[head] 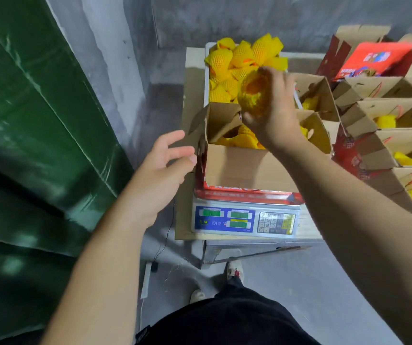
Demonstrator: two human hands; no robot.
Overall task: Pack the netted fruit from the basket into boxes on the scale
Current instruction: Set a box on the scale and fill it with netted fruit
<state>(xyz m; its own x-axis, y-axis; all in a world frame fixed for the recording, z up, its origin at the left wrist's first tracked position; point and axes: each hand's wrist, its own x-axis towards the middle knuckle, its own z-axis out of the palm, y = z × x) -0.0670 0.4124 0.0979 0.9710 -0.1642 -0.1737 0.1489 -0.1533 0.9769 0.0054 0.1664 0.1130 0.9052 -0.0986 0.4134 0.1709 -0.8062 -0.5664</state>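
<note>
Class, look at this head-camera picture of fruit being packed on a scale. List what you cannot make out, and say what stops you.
- Scale readings: head view, the digits are too small and blurred.
- How full the box on the scale is: the right hand and a flap cover much of the inside.
- Netted fruit in the right hand: motion blur hides its detail.
- Boxes at right: cut off by the frame edge.
- Left hand: whether it touches the flap is unclear.

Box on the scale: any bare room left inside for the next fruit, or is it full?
The box on the scale has room: netted fruit fills only its far half, the near half looks unfilled though its floor is hidden by the near wall. The right hand holds a netted fruit above it. The basket behind is heaped. The left hand touches the left flap.
</note>
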